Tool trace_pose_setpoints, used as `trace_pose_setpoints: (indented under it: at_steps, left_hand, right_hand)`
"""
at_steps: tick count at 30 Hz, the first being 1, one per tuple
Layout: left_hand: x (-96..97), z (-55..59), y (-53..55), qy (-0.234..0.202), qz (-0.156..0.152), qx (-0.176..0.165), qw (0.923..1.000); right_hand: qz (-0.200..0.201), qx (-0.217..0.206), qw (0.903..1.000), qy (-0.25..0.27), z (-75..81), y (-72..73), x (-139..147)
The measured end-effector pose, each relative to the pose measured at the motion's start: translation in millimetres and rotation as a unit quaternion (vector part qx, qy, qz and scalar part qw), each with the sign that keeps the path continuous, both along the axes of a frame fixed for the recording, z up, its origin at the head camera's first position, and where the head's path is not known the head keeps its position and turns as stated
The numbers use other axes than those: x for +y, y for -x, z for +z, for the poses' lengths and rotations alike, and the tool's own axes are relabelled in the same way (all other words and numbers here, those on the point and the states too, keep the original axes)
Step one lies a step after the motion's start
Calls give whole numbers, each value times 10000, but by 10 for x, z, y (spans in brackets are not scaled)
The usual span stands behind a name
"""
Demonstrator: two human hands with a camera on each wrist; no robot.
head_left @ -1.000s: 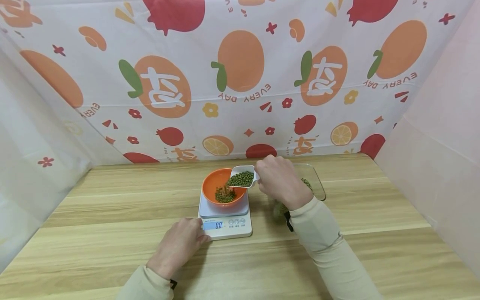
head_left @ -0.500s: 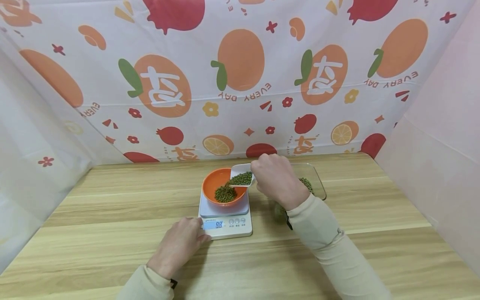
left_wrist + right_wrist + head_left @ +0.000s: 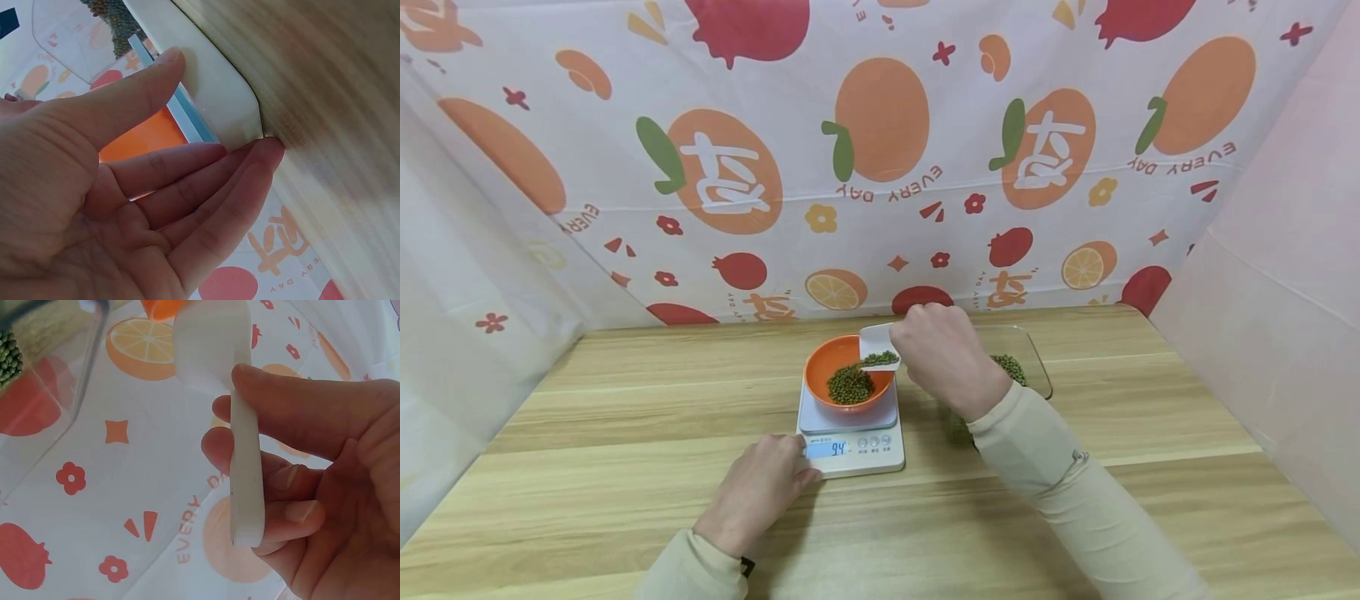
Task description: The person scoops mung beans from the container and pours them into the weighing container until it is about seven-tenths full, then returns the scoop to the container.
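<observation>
My right hand (image 3: 949,357) grips the handle of a white scoop (image 3: 874,335), tilted over an orange bowl (image 3: 826,363). Green mung beans (image 3: 880,358) slide off the scoop's lip onto the pile of beans (image 3: 850,387) in the bowl. The right wrist view shows the thumb and fingers wrapped about the scoop handle (image 3: 247,481). Beneath the bowl is a white kitchen scale (image 3: 889,454), its display reading about 9.4. My left hand (image 3: 763,483) holds the scale's front left corner, thumb at the front and fingertips along the side in the left wrist view.
To the right of the scale stands a clear container (image 3: 1039,367) with more mung beans (image 3: 1011,367), partly hidden behind my right hand and forearm. A fruit-printed cloth (image 3: 880,208) hangs at the back of the wooden table (image 3: 647,417).
The scoop has tipped further and shifted slightly left, and holds fewer beans. The pile in the bowl has grown, while the display has risen from 0.0 to about 9.4. The left hand has stayed put.
</observation>
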State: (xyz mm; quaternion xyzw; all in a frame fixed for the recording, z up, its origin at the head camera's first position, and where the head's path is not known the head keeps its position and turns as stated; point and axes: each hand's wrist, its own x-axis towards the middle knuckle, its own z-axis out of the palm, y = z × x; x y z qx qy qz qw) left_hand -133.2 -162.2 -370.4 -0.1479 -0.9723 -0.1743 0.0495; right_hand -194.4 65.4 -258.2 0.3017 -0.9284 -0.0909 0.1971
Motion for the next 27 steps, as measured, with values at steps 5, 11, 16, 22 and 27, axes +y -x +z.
trace_pose_setpoints:
  at_steps: [5,11,16,22,27]
  left_hand:
    - [4,4,3,-9,24,-34,10000]
    - [4,4,3,-10,-3,-20,10000]
    - [3,-2,5,-30,-27,30,10000]
    - [1,-5,5,-18,-31,62,10000]
    - [2,-2,4,-8,-16,28,10000]
  right_hand:
    - [39,191,9996,-190,-14,-11,-42]
    - [-23,430,9983,-397,-52,-26,-94]
    - [-121,503,9972,-544,-55,-33,-110]
    - [-65,475,9977,-478,-49,-37,-98]
    - [-35,397,9986,-337,-35,-52,-74]
